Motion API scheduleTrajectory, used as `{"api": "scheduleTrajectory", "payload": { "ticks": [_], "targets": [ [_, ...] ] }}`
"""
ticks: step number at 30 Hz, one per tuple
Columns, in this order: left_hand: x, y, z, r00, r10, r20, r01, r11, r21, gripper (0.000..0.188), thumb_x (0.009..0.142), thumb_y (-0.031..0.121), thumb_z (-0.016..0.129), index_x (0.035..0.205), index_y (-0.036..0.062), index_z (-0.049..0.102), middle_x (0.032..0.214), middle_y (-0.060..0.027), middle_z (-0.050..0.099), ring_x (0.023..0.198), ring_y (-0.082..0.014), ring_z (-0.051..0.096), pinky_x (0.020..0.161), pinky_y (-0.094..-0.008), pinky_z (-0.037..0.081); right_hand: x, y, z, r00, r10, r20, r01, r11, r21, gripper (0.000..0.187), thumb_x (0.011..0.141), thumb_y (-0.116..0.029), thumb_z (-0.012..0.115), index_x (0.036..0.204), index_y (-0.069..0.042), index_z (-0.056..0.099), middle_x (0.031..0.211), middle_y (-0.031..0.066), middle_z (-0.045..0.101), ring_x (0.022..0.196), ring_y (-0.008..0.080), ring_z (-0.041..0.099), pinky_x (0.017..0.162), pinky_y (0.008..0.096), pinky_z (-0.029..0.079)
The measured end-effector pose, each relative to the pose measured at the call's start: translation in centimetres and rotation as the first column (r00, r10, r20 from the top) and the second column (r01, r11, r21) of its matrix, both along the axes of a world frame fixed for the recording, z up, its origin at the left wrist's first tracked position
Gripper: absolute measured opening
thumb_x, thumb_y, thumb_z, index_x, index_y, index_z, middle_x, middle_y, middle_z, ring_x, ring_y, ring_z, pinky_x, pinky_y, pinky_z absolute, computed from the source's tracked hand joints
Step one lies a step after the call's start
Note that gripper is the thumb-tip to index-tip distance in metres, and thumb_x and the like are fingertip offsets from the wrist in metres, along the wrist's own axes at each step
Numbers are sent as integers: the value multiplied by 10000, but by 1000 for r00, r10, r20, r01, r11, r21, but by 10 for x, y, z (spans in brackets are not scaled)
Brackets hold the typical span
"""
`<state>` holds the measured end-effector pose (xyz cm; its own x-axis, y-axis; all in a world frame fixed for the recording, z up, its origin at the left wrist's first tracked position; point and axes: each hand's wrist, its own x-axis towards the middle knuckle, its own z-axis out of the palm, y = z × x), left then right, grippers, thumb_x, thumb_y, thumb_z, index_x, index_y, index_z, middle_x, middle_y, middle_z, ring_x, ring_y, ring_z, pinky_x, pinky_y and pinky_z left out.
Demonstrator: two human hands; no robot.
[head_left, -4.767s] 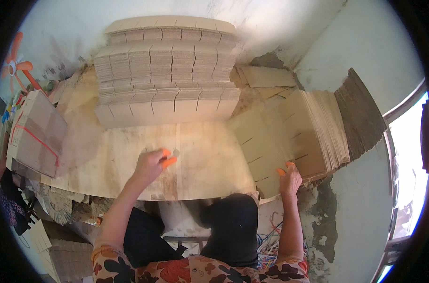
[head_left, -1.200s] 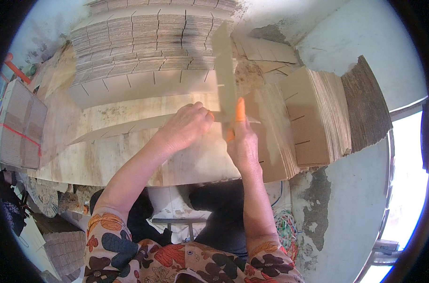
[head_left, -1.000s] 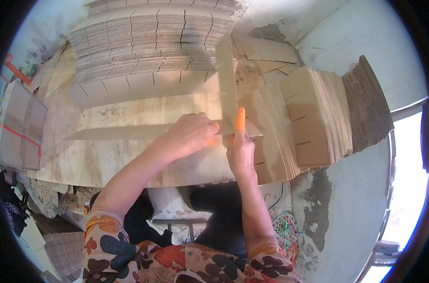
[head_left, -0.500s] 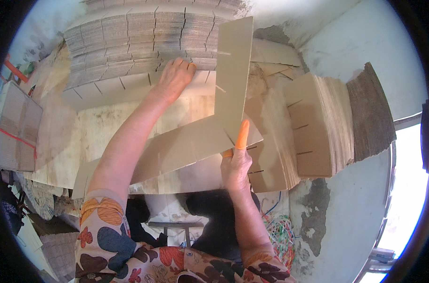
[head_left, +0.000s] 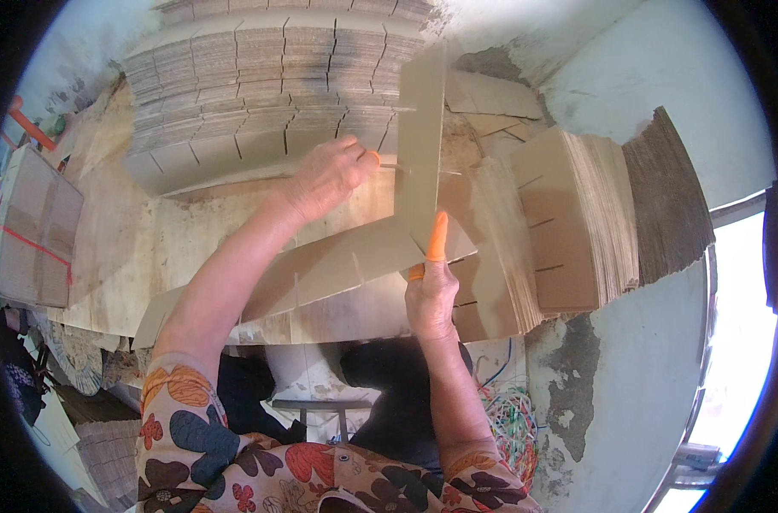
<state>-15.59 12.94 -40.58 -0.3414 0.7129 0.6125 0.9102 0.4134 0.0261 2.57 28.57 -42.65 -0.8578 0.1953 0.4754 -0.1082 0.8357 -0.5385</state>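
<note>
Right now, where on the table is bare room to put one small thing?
The widest bare patch is the left part of the table, between the red-banded box and the left forearm. A small patch shows between the left hand and the slanting cardboard strip. Crowded: the back, with the tall stack, and the right, with slotted sheets.

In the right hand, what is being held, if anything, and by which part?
The right hand holds two crossed cardboard strips, gripped near where they meet.
</note>
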Motion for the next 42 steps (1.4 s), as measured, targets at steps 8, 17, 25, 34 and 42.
{"api": "scheduleTrajectory", "payload": {
  "ticks": [8, 17, 25, 34, 42],
  "targets": [
    [47, -4, 25, 834, -215, 509, 135, 972, 190, 125, 758, 57, 627, 825, 33, 524, 744, -78, 545, 710, -229, 544, 643, -322, 471, 19, -2, -9, 996, -75, 57, 71, 995, 68, 884, 691, 173, 491, 1471, -126, 202, 826, 150, 600, 602, 199, 574, 599, 277, 496],
    [-60, 20, -7, 893, 389, 226, -338, 912, -233, 451, 678, 242, 775, 988, 55, 506, 994, -115, 555, 1027, -268, 491, 788, -371, 431, 29, -11, -15, 997, -50, 56, 49, 998, 34, 901, 681, 154, 509, 1474, -135, 194, 722, 100, 558, 578, 193, 557, 582, 286, 491],
    [-63, 17, -27, 927, 337, 167, -307, 934, -182, 164, 762, 57, 576, 925, 41, 575, 891, -83, 572, 954, -241, 520, 855, -354, 424, 30, -9, -16, 981, 22, 193, -9, 998, -67, 844, 706, 150, 467, 1459, -50, 145, 1180, 299, 525, 791, 392, 618, 633, 375, 510],
    [-56, 10, -18, 962, 261, 81, -253, 963, -92, 162, 742, 62, 573, 903, 52, 561, 797, -91, 603, 843, -239, 585, 706, -355, 499, 28, -9, -23, 998, -32, 48, 31, 999, 9, 877, 688, 130, 513, 1470, -108, 196, 793, 134, 610, 630, 210, 608, 614, 288, 502],
    [-47, 11, -6, 953, 267, 141, -241, 955, -175, 227, 755, 27, 537, 977, 66, 566, 802, -101, 607, 846, -264, 598, 685, -373, 518, 30, -11, -15, 996, -48, 82, 47, 999, 7, 862, 701, 123, 512, 1468, -129, 210, 806, 157, 608, 632, 266, 613, 606, 317, 504]
  ]
}}
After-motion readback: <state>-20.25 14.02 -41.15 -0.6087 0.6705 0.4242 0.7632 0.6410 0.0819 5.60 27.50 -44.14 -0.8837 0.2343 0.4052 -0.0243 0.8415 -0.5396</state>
